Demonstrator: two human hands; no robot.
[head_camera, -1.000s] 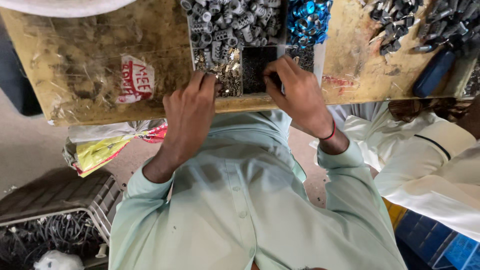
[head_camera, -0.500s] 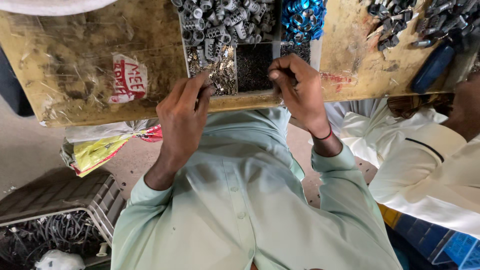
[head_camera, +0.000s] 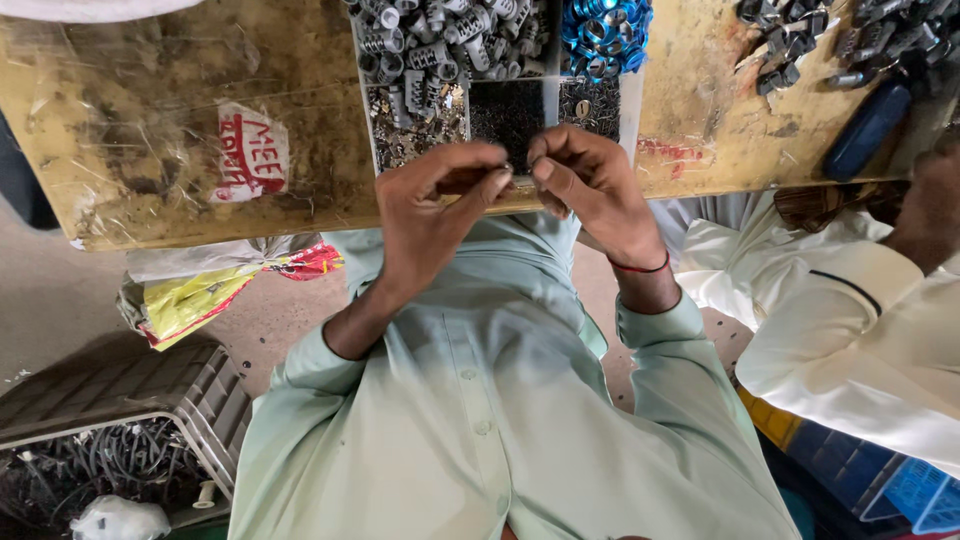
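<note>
Both hands meet at the near edge of the worktop (head_camera: 180, 130), just in front of a divided tray (head_camera: 630, 110). The left hand (head_camera: 430, 215) curls with thumb and forefinger pinched narrow, and the right hand (head_camera: 590, 185) faces it with its fingertips (head_camera: 545, 170) pressed close; between them sits a small part (head_camera: 510, 172), too small to identify, and which hand grips it cannot be told. A red thread (head_camera: 640, 267) circles the right wrist.

The tray's compartments hold grey metal fittings (head_camera: 450, 30), blue rings (head_camera: 605, 25), tiny dark pieces (head_camera: 505, 105) and mixed small metal bits (head_camera: 415, 115). The hands hover just over the compartment of dark pieces. On the worktop lie a red-and-white sticker (head_camera: 250, 150), a heap of dark parts (head_camera: 840, 35) and a dark blue case (head_camera: 865, 130). Below the worktop a crumpled yellow bag (head_camera: 190, 300) lies on the floor beside a grey crate (head_camera: 120, 400). Another person in a white shirt (head_camera: 860, 330) sits at the right.
</note>
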